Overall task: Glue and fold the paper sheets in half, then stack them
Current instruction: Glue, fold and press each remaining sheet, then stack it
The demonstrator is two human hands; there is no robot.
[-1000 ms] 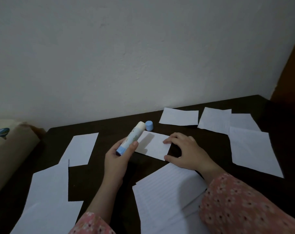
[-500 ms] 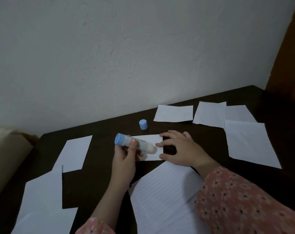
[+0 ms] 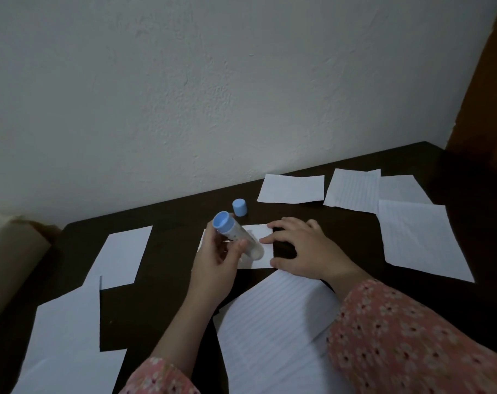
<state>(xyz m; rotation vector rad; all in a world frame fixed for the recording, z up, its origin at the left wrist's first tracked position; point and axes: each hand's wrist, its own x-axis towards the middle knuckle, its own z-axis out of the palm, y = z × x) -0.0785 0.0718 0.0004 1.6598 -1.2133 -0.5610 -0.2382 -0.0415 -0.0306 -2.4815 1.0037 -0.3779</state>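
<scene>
From the head camera, the work sits at the centre of the frame on a dark table. The left hand is wrapped around a glue stick, fingers clasped on its barrel, with the blue base tipped up toward the camera and the white glue end pressed down on a small sheet of paper. That tilt looks chosen so the glue face meets the paper flat. The right hand lies just right of the stick, fingers spread and pressed flat on the sheet's right edge, grasping nothing; it seems to be there to keep the paper from sliding under the stroke.

The blue cap stands just above the sheet, near enough to reach.

In the upper right of the frame lie several small sheets, some overlapping; whether they are folded I cannot tell. Larger lined sheets lie at lower centre, under the right forearm, and blank ones spread at lower left, probably waiting their turn.
</scene>
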